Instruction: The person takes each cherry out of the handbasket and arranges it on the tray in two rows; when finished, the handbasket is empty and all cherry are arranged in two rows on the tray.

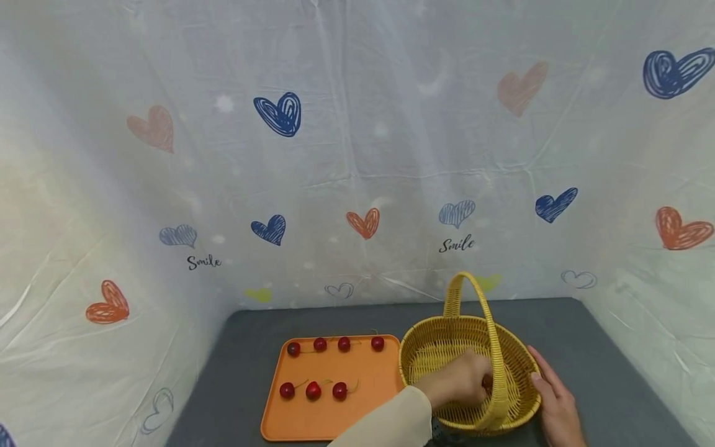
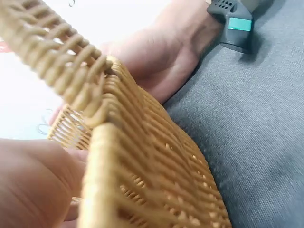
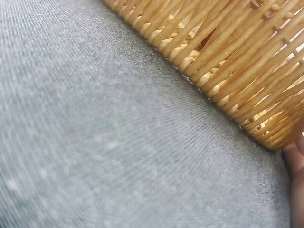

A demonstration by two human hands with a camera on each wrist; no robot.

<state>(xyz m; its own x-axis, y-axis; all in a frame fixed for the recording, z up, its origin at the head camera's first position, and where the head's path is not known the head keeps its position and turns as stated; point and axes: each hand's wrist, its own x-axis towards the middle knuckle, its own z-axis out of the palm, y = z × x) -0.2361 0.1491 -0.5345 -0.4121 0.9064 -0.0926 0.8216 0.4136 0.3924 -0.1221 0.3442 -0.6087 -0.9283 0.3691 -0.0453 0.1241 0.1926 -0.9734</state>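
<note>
My left hand (image 1: 463, 377) reaches under the handle into a yellow wicker basket (image 1: 436, 341), its fingers curled near the right inner wall. A dark red bit of a cherry (image 1: 488, 381) shows at those fingertips, mostly hidden; something dark red also glints through the weave in the right wrist view. On the basket's right side, my right hand (image 1: 558, 406) grips the rim, thumb over the edge and fingers along the outside. The left wrist view shows the basket wall (image 2: 156, 161) close up, between the left hand (image 2: 35, 185) and the right hand (image 2: 161, 57).
An orange tray (image 1: 318, 425) lies left of the basket, bearing several cherries with stems in two rows, such as one cherry (image 1: 313, 390) in the front row. Grey cloth (image 1: 240, 372) covers the table. A pale curtain printed with hearts (image 1: 363, 155) hangs behind and at both sides.
</note>
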